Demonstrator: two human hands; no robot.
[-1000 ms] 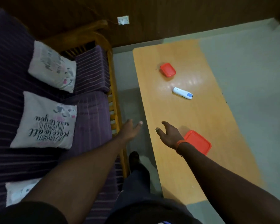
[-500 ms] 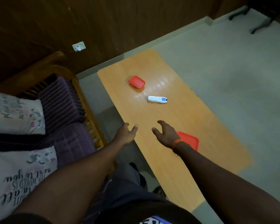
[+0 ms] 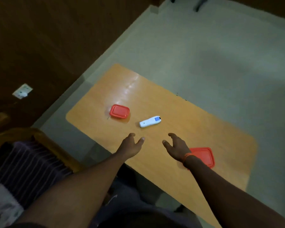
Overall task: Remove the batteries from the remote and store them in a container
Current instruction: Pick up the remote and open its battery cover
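Both arms stretch out over the orange worktop (image 3: 204, 122). The left hand (image 3: 130, 146) and right hand (image 3: 177, 146) hover side by side, palms turned inward, fingers loosely spread and holding nothing. The white remote (image 3: 149, 121) lies flat just beyond them. A small red container (image 3: 119, 111) sits near it to the left; a larger red container (image 3: 203, 156) is partly hidden behind the right wrist.

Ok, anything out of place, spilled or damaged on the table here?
Nothing stands out. The remote lies flat between the small red container and the larger one, nothing spilled. Both hands, left and right, are open and empty over the table.
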